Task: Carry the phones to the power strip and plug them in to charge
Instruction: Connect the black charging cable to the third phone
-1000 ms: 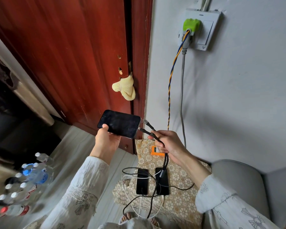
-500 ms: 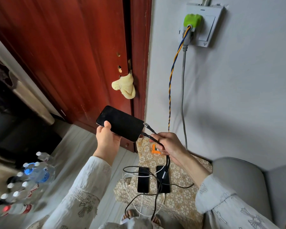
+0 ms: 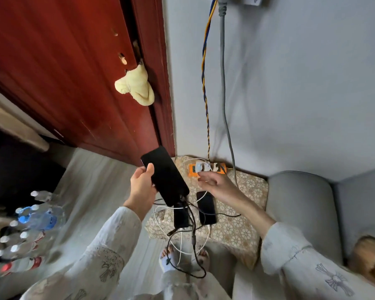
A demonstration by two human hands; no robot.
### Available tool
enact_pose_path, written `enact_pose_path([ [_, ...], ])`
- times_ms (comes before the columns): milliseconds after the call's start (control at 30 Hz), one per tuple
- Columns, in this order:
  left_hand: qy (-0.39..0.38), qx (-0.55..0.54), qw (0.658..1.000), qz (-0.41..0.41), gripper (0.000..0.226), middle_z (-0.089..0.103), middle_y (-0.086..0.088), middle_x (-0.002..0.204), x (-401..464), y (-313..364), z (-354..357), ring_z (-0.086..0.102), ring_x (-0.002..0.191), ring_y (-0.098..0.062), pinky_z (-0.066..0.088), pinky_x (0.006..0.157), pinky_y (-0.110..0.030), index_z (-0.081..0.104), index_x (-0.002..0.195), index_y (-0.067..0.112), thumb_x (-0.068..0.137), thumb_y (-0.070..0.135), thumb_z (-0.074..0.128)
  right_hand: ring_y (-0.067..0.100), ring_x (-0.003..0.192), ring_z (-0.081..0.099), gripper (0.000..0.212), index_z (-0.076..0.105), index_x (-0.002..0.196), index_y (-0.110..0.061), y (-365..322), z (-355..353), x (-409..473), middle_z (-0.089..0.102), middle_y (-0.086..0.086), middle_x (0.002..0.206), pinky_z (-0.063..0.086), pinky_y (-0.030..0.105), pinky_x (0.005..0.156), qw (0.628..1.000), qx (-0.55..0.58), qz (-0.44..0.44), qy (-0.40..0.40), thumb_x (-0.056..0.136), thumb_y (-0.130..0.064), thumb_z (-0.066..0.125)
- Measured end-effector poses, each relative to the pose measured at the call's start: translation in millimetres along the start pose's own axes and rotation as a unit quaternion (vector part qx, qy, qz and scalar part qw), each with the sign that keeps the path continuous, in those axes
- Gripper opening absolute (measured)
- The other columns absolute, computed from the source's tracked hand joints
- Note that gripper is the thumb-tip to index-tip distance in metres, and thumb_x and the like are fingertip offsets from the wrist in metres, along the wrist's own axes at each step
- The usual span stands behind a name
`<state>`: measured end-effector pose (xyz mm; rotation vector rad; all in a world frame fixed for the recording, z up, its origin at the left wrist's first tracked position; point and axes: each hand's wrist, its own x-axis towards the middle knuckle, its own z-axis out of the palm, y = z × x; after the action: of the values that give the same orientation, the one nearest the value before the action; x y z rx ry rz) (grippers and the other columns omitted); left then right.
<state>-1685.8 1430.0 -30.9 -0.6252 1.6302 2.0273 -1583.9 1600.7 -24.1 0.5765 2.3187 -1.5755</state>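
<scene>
Place: low by the wall, over a small table with a flowery cloth
Left hand: out in front, thumb on top, gripping one flat black phone, tilted, a black cable in its lower end
Right hand: reaching to the orange power strip, fingers loosely spread, blurry, cannot tell if holding anything
Phones: three, all dark and shiny; two lie flat on the table
Cables: thin, black and white, tangled, hanging off the table edge
</scene>
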Motion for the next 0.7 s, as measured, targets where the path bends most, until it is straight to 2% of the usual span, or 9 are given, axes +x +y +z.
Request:
enact_pose_path([
  [67,-0.011,0.028,0.999,-0.029,0.017,0.055,-0.006,0.081,2.5,-26.2,6.6,0.057,0.077,-0.020,0.049,0.073,-0.034,0.049,0.078,0.010,0.094,0.016,0.048,0.004,0.105,0.053,0.050,0.044,0.133,-0.022,13.4,11.1,0.7,0.055,-0.004,0.128,0.040,0.014,0.084,1.000,-0.020,0.001,-0.001,0.087,-0.036,0.056],
  [167,-0.035,0.086,0.994,-0.050,0.015,0.058,-0.008,0.082,11.1,-56.6,20.5,0.059,0.075,-0.021,0.052,0.061,-0.028,0.053,0.081,0.007,0.093,0.015,0.050,0.017,0.110,0.055,0.046,0.050,0.127,-0.016,38.9,25.5,7.1,0.057,0.003,0.122,0.042,0.035,0.099,0.998,-0.050,0.013,0.032,0.085,-0.034,0.060],
  [267,-0.053,0.113,0.989,-0.075,0.015,0.060,-0.005,0.077,23.3,-81.3,31.4,0.060,0.069,-0.017,0.051,0.047,-0.022,0.056,0.078,0.009,0.092,0.014,0.051,0.019,0.102,0.059,0.038,0.053,0.122,-0.009,68.1,24.4,12.8,0.062,0.009,0.113,0.046,0.028,0.090,0.993,0.020,0.075,0.086,0.086,-0.022,0.060],
  [367,-0.092,0.137,0.978,-0.125,0.011,0.064,-0.005,0.081,35.0,-119.4,37.6,0.064,0.072,-0.018,0.053,0.054,-0.025,0.059,0.085,0.010,0.091,0.015,0.052,0.020,0.103,0.061,0.025,0.060,0.112,-0.006,114.1,20.5,15.5,0.065,0.008,0.109,0.047,0.032,0.093,0.977,0.134,0.149,0.072,0.088,-0.012,0.056],
  [433,-0.115,0.141,0.970,-0.159,0.011,0.064,-0.006,0.087,39.6,-147.3,40.9,0.064,0.079,-0.018,0.053,0.062,-0.028,0.059,0.087,0.010,0.092,0.015,0.050,0.015,0.098,0.061,0.021,0.062,0.108,-0.011,148.3,20.4,14.1,0.064,0.001,0.103,0.047,0.029,0.089,0.965,0.177,0.184,0.063,0.089,-0.012,0.055],
  [500,-0.125,0.154,0.960,-0.196,0.011,0.063,-0.006,0.088,43.2,-176.8,43.6,0.063,0.080,-0.018,0.052,0.065,-0.029,0.058,0.089,0.009,0.093,0.014,0.049,0.014,0.098,0.059,0.022,0.063,0.109,-0.015,182.9,25.1,10.0,0.064,-0.002,0.102,0.045,0.032,0.090,0.953,0.195,0.222,0.063,0.089,-0.013,0.054],
  [600,-0.147,0.206,0.936,-0.246,0.013,0.063,-0.004,0.086,45.3,-213.8,45.0,0.061,0.078,-0.016,0.053,0.065,-0.027,0.058,0.098,0.007,0.094,0.013,0.047,0.022,0.102,0.060,0.019,0.065,0.104,-0.012,223.6,33.6,-1.5,0.065,0.004,0.101,0.046,0.040,0.095,0.937,0.204,0.272,0.079,0.089,-0.009,0.054],
  [700,-0.166,0.285,0.901,-0.281,0.015,0.061,-0.002,0.078,44.8,-243.5,45.6,0.058,0.071,-0.012,0.048,0.060,-0.022,0.057,0.088,0.009,0.095,0.013,0.045,0.021,0.085,0.056,0.020,0.067,0.086,-0.017,258.9,37.7,-15.5,0.062,0.000,0.079,0.043,0.032,0.078,0.933,0.175,0.304,0.081,0.087,-0.005,0.050],
])
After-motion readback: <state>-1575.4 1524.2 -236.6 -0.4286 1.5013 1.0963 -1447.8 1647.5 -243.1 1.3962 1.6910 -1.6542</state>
